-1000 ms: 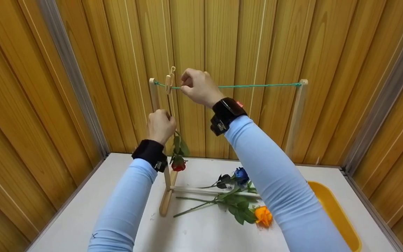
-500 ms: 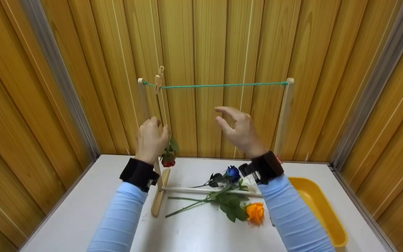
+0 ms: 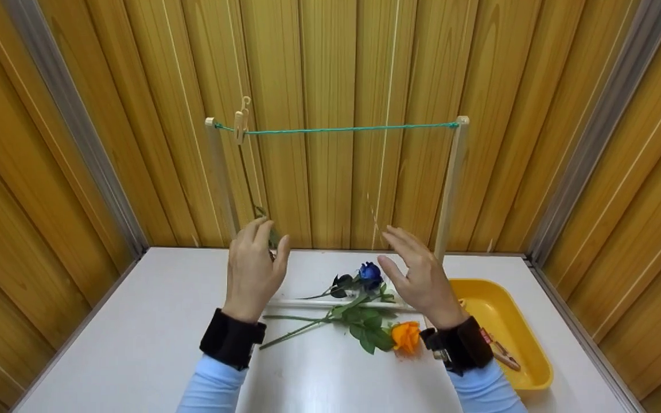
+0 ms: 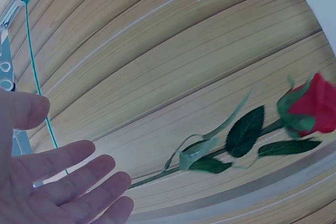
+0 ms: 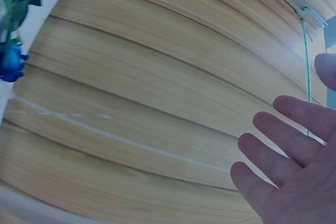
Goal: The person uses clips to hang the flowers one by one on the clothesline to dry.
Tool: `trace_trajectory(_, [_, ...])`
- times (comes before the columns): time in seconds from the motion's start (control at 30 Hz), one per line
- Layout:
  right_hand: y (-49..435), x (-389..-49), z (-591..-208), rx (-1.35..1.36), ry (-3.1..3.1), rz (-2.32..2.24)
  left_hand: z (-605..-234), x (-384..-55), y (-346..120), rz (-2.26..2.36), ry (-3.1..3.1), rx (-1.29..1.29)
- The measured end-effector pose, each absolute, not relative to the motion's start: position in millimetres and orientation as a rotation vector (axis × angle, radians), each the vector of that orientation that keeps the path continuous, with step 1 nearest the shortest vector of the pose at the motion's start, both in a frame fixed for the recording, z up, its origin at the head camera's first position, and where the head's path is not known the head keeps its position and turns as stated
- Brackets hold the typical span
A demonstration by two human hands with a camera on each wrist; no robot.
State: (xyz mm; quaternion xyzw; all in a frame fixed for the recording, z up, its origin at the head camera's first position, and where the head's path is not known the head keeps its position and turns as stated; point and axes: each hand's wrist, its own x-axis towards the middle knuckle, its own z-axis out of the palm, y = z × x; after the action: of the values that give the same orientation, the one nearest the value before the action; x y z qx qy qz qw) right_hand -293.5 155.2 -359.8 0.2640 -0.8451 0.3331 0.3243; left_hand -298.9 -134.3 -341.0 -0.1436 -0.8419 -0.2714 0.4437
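Observation:
A wooden clothespin [image 3: 240, 127] clips a stem to the left end of the green string [image 3: 330, 130]. From it a red rose [image 4: 315, 106] hangs head down; in the head view my left hand [image 3: 254, 269] hides most of it. That hand has relaxed, spread fingers and holds nothing, with the rose just beyond it. My right hand [image 3: 422, 281], also free of any object, hovers near the right post with fingers extended. Below and between the hands, a blue rose [image 3: 370, 275] and an orange rose [image 3: 405, 336] lie on the white table [image 3: 319, 384].
The string runs between two wooden posts [image 3: 454, 183], joined low down by a white crossbar [image 3: 293, 303]. To the right stands a yellow tray [image 3: 528, 338] with a clothespin [image 3: 505, 358] in it. Wood-patterned walls [image 3: 330, 189] enclose the table.
Both hands have come down and back from the string; the left released the rose stem. The right fingers have straightened. The red rose stays hanging from the clothespin.

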Motion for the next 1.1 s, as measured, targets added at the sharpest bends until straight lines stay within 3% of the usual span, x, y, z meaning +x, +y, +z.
trace_trajectory(0.67, [181,-255,-457,0.515,-2.275,0.753,-454,-265,-113,-0.586,-2.343,-0.321])
trace_trajectory(1.1, [194,-250,-472,0.398,-2.482,0.712,-486,-265,-99,-0.516,-2.476,-0.269])
